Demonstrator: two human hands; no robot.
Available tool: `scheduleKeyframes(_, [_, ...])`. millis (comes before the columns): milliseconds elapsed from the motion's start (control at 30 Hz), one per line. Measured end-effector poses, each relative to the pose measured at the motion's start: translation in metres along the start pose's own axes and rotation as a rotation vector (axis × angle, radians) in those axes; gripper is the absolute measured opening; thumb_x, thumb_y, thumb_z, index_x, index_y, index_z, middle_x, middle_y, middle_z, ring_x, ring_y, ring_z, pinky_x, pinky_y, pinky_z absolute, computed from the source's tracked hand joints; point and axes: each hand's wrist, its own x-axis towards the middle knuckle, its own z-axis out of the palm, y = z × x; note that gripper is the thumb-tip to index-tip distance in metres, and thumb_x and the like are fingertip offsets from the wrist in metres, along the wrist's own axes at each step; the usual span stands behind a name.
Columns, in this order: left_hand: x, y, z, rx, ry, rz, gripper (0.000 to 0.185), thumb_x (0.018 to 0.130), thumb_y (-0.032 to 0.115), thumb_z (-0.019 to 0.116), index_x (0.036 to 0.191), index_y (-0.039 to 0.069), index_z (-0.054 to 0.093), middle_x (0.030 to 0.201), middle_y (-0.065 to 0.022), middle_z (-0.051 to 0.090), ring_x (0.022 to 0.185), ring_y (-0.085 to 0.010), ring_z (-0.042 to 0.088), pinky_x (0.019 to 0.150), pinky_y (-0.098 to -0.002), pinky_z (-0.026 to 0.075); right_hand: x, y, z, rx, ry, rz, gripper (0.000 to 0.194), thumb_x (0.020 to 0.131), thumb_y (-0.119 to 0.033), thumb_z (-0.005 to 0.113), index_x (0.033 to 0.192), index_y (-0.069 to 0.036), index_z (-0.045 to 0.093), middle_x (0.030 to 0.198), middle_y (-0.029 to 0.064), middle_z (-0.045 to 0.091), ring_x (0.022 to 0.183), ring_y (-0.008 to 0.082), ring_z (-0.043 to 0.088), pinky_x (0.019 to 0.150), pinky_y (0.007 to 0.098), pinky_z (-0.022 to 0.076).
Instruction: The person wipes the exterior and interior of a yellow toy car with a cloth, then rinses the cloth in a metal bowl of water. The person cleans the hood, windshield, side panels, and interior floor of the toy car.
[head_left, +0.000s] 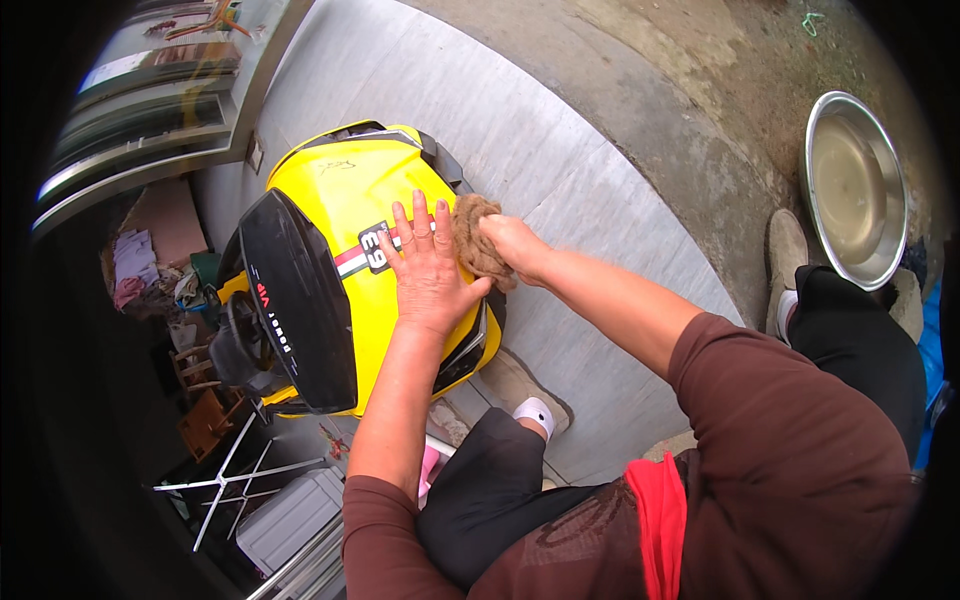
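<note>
A yellow ride-on toy car (375, 176) stands before me on grey floor tiles, its black windshield (304, 300) and steering wheel (246, 326) towards the left. Spread flat, my left hand (429, 277) rests on the hood, beside a red, white and green stripe (351, 262). My right hand (517, 244) grips a bunched brown cloth (474, 232) against the front edge of the hood. The part of the car under the cloth is hidden.
A metal basin (847, 187) holding cloudy water stands at the right, close to my shoe (786, 251). A glass door (172, 90) is at the upper left. Lower left are a metal folding frame (221, 480), a grey storage box (289, 517) and a wooden chair (210, 420).
</note>
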Motion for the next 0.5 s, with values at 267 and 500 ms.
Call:
scheduleKeyframes(267, [-0.016, -0.008, -0.002, -0.187, 0.162, 0.029, 0.129, 0.075, 0.033, 0.090, 0.172, 0.005, 0.009, 0.178, -0.0277, 0.010, 0.163, -0.0535, 0.012, 0.129, -0.0675, 0.014, 0.020, -0.066, -0.006, -0.500, 0.196, -0.441, 0.036, 0.102, -0.037, 0.064, 0.107, -0.002, 0.073, 0.099, 0.0204, 0.076, 0.093, 0.0352, 0.073, 0.086, 0.0434, 0.0569])
scheduleKeyframes(500, [-0.015, -0.014, 0.010, -0.173, 0.213, 0.004, 0.113, 0.082, 0.016, 0.077, 0.171, 0.002, 0.009, 0.176, -0.0301, 0.013, 0.163, -0.0521, 0.013, 0.132, -0.0614, 0.014, 0.063, -0.053, 0.066, -0.908, 0.192, -0.969, 0.035, 0.102, -0.035, 0.062, 0.124, -0.011, 0.073, 0.137, 0.0169, 0.069, 0.135, 0.0409, 0.056, 0.116, 0.0515, 0.0433])
